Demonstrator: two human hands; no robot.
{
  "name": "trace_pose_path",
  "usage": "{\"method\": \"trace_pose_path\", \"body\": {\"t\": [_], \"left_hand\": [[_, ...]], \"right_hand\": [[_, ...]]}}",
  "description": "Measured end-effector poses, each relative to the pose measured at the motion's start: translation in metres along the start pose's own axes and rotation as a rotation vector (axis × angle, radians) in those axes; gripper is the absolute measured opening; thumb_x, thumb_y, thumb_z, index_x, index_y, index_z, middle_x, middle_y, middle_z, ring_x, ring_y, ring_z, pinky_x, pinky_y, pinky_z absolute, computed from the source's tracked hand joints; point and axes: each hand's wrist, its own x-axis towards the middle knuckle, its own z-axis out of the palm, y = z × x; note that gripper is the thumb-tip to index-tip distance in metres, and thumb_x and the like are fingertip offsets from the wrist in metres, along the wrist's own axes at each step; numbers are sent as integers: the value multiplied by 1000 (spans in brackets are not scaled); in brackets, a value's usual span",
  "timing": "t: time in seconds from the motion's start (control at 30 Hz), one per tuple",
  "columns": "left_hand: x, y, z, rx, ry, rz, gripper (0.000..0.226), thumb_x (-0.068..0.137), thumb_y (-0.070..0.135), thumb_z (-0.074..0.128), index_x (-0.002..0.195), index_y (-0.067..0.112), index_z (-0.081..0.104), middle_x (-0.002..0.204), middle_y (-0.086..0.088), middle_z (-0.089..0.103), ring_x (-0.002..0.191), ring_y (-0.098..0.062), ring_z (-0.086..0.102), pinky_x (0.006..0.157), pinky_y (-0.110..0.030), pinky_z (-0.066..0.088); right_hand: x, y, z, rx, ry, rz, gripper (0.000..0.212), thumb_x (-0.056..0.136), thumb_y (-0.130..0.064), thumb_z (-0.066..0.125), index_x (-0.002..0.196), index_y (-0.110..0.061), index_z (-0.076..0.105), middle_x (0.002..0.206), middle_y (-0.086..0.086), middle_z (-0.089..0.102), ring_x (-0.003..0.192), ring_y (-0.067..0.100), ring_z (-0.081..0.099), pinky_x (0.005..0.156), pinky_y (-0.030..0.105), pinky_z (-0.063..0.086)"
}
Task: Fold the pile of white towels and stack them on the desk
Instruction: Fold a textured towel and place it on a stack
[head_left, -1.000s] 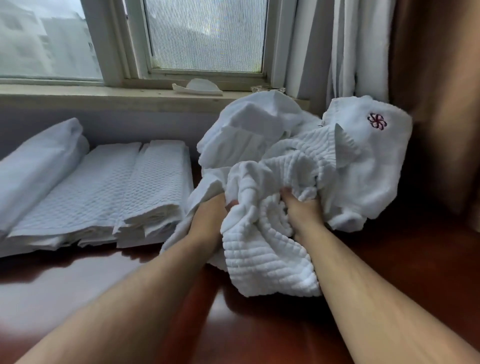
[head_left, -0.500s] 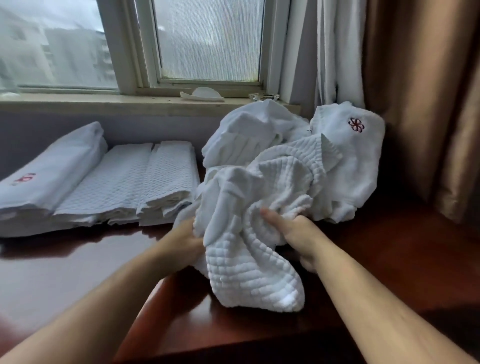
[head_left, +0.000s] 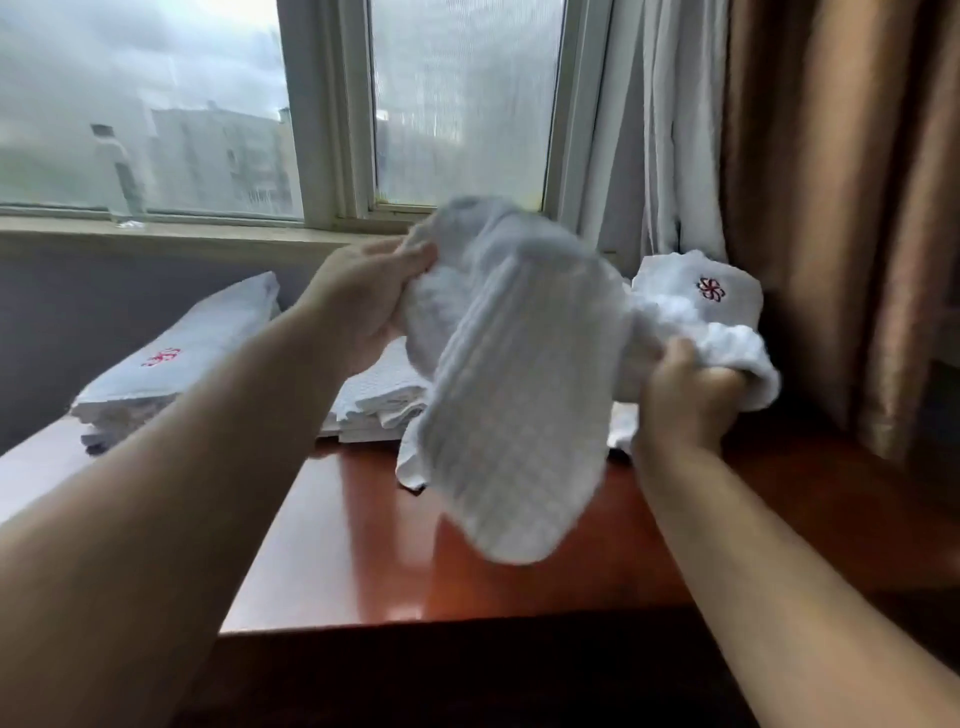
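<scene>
Raised off the desk (head_left: 363, 545) since 0.5 s ago, a white waffle towel (head_left: 519, 389) now hangs in mid-air in 2 hands, its lower end blurred, above the wood top's centre. Left hand (head_left: 363, 306) pinches the upper-left edge, fingers closed on the cloth; right hand (head_left: 685, 395) is clenched round the bunched right end. Far right, the unfolded pile (head_left: 696, 306) w/ red flower emblem sits by the curtain (head_left: 831, 208). Folded towels (head_left: 197, 353) lie far left, below the window (head_left: 467, 104).

One head-worn camera looks forward and slightly down from close above the desk (head_left: 467, 561), facing the window (head_left: 457, 104).
</scene>
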Motion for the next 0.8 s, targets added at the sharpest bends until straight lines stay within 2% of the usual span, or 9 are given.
{"method": "trace_pose_path", "body": {"t": [0.07,0.17,0.23,0.3,0.37,0.5,0.63,0.73,0.8], "left_hand": [[13,-18,-12,75,224,-23,36,95,17,69,129,6,64,111,-13,74,92,-22,74,74,-33,61],[28,-33,-21,53,283,-18,58,92,34,73,140,10,53,127,-14,67,109,-26,69,92,-43,58],[29,-48,-12,178,155,-30,69,93,40,70,149,11,42,138,-14,58,115,-27,65,96,-43,56],[20,-76,-3,556,70,-33,79,93,38,71,156,13,30,143,-15,53,122,-27,59,103,-41,50],[1,-105,2,901,49,25,81,91,39,71,156,14,28,146,-15,50,132,-31,51,111,-39,39],[-51,-144,-3,1061,148,330,67,87,40,73,139,23,34,133,-3,45,121,-18,42,103,-33,34],[-77,-143,-23,843,83,187,78,80,63,70,135,42,20,123,11,51,94,-5,64,82,-30,50],[-93,-138,-61,600,-205,70,106,69,85,63,151,51,5,138,25,51,118,11,56,89,-16,50],[-104,-140,-79,792,-441,165,114,68,79,71,154,55,0,151,36,35,138,14,35,104,-10,39]], "right_hand": [[14,-5,-14,-56,172,-193,9,93,-12,55,87,-18,53,85,-18,50,89,13,58,73,9,44],[24,-2,-23,58,146,-212,3,88,-33,58,89,-31,57,90,-15,62,87,-3,64,76,14,49],[20,19,-22,1,-57,-54,43,81,-59,62,110,-27,64,106,-10,68,102,1,65,89,23,52],[10,45,-25,-179,-353,255,83,66,-75,67,125,-16,64,118,0,71,112,15,66,99,37,53],[-4,71,-33,-396,-666,516,87,61,-76,77,121,-14,67,115,3,74,107,22,70,97,45,55],[-20,98,-35,-618,-1022,580,72,62,-70,79,113,-19,74,103,-2,78,97,19,75,95,43,58],[-32,90,-13,-152,-1064,776,38,98,-37,58,105,-6,78,106,17,76,100,30,74,88,44,61],[-34,79,8,337,-923,809,46,103,-32,46,114,5,71,116,27,70,106,34,71,86,43,60],[-38,68,21,560,-801,819,41,103,-29,48,110,7,68,108,25,72,97,32,73,79,39,61]]}}
